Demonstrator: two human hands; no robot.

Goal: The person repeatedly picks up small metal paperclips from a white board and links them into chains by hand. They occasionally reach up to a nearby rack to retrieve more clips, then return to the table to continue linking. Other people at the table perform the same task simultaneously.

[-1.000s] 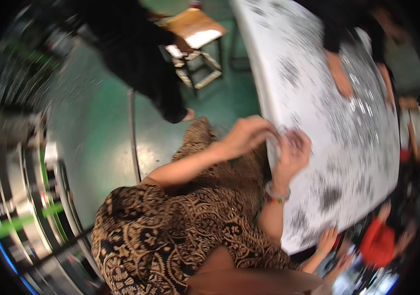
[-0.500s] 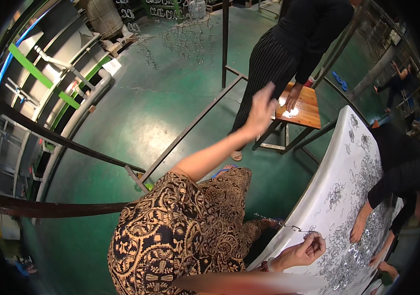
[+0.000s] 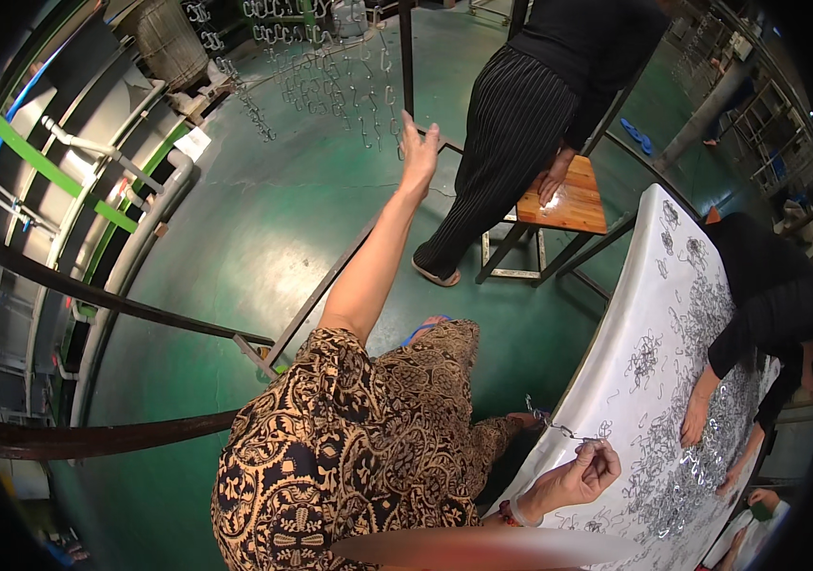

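My left arm is stretched forward over the floor. My left hand (image 3: 419, 157) is open, thumb and fingers apart, with nothing visible in it. In the picture it appears beside hanging strings of S-shaped metal hooks (image 3: 330, 71); whether it touches them I cannot tell. My right hand (image 3: 573, 478), with a red bracelet at the wrist, is closed in a pinch over the white table (image 3: 606, 366). From its fingertips a short chain of metal hooks (image 3: 558, 428) trails left past the table's edge. Many loose wire hooks (image 3: 682, 419) lie heaped across the tabletop.
A person in black trousers (image 3: 516, 124) leans a hand on a wooden stool (image 3: 568, 200) ahead. Co-workers' hands (image 3: 698, 409) rest among the hooks at the right. A dark metal frame (image 3: 330, 276) runs along my left, with pipes (image 3: 130, 243) beyond it. Blue slippers (image 3: 636, 136) lie farther off.
My left hand has swung left, away from the stool, toward the hanging hooks. My right hand still pinches the chain. The standing person has shifted left in the picture.
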